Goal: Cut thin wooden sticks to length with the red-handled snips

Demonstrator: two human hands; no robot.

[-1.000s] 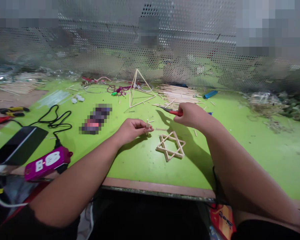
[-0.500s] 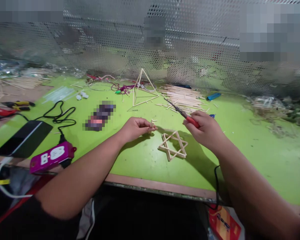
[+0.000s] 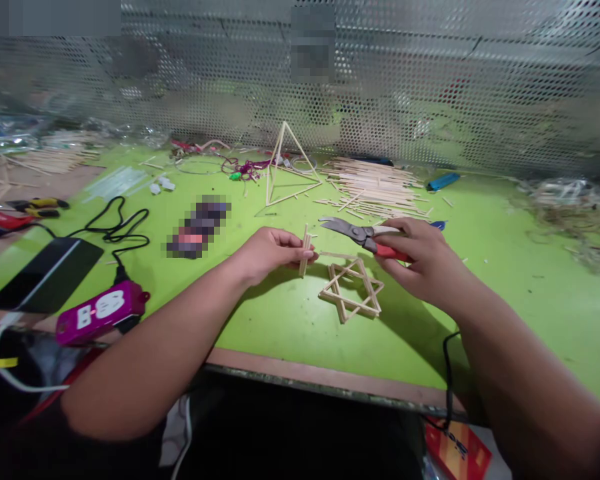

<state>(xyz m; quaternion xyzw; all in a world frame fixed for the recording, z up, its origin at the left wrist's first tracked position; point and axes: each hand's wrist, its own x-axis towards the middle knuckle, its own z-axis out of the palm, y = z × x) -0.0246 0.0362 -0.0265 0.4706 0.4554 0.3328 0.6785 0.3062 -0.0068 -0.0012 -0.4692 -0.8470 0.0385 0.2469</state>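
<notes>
Several short wooden sticks (image 3: 305, 248) stand roughly upright between the thumb and fingers of my left hand (image 3: 280, 250), which is closed on them just above the table. Pruning shears (image 3: 357, 233) with grey blades and a red handle are gripped in my right hand (image 3: 417, 257). Their blades point left toward the sticks without touching them. A star-shaped frame of glued sticks (image 3: 353, 290) lies flat on the green table (image 3: 265, 327) between and in front of my hands. Behind it rises a stick pyramid (image 3: 286, 167).
A pile of wooden sticks (image 3: 375, 187) lies behind the shears, near a blue tool (image 3: 443, 181). At left are a black phone (image 3: 45, 273), a purple power strip (image 3: 103, 312) with a coiled cable, and yellow-black pliers (image 3: 37, 207). A perforated metal panel (image 3: 220, 100) stands at the back.
The shears have turned from pointing up and away to pointing left, and their grey blades now show broadside. The sticks in my left hand have tilted into clearer view.
</notes>
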